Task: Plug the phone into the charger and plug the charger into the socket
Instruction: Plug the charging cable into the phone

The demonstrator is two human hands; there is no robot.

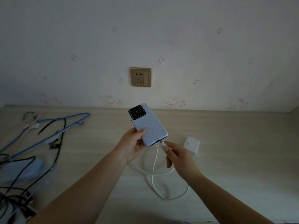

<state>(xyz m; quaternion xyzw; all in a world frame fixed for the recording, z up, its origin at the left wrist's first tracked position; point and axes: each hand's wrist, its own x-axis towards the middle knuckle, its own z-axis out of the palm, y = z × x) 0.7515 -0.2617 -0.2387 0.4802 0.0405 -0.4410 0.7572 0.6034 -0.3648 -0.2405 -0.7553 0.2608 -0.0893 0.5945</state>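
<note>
My left hand (132, 144) holds a phone (150, 125) in a light blue dotted case, back side up, tilted above the desk. My right hand (176, 156) pinches the white cable plug (162, 144) right at the phone's bottom port; whether it sits fully in I cannot tell. The white cable (153, 175) loops over the desk below both hands. The white charger block (191, 145) lies on the desk just right of my right hand. A gold wall socket (140, 77) with a switch is on the wall above the phone, with nothing in it.
The pale wooden desk (234, 151) meets the wall at the back. On its left lie blue clothes hangers (53, 133) tangled with black cables (19, 183) and a blue cloth-like item (21, 170).
</note>
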